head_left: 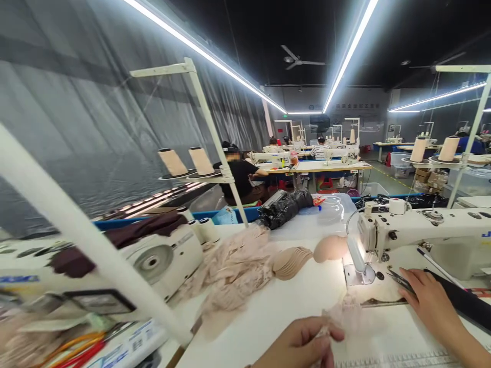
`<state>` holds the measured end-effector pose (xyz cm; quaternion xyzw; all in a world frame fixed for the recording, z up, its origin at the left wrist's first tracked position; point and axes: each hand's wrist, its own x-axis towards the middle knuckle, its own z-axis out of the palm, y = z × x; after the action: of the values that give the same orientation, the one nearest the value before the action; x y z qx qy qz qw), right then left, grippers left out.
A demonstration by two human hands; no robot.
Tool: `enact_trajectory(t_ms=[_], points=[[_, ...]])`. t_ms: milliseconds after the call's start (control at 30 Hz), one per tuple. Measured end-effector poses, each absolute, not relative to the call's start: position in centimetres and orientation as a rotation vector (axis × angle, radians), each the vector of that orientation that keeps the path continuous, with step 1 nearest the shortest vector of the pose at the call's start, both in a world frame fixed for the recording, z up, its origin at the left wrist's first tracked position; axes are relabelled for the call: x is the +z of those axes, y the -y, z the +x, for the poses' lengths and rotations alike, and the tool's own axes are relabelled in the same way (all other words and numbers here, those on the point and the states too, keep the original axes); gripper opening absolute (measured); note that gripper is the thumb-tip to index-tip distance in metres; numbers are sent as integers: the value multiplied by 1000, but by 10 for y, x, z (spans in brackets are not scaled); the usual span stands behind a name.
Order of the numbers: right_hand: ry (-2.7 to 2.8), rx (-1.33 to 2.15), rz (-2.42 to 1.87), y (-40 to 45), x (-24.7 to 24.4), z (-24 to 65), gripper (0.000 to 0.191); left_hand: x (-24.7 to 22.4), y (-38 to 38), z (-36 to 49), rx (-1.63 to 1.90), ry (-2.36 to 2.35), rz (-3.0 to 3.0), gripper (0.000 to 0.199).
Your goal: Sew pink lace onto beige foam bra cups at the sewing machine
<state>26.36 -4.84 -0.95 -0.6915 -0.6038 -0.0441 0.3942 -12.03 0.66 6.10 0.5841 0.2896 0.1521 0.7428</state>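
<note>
Bare left hand (297,341), near, pinches sheer pale-pink lace (351,316) that trails right across the white bench (293,296) toward the bare right hand (433,304), which holds slim dark metal snips (401,281) pointing far-left.

A sheer, pale pink piece of lace fabric (355,314) lies loosely spread and softly rumpled on the white bench (245,327), in front of the sewing machine's lit needle area. Its near left edge is gathered between the fingertips of the left hand (307,341); its far edge reaches close to the machine bed, and its outline is blurred. The slim, dark metal thread snips (402,282) are under the fingers of the right hand (433,301), over the machine bed, slanted with their narrow tips toward the needle side.
</note>
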Motion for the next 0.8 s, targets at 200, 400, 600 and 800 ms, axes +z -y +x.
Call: enact_trajectory(t_ms=[200,400,600,800], points=[[1776,-80,-1673,47,-34,250,29,73,5,-88,366,-586,1120,73],[2094,-260,-1316,76,6,171,17,74,1,-82,393,-501,1149,79],[2129,-528,-1232,64,34,128,23,68,3,-74,388,-449,1220,61],[2059,-436,-1490,69,6,170,12,92,-21,-129,371,-919,1672,46]])
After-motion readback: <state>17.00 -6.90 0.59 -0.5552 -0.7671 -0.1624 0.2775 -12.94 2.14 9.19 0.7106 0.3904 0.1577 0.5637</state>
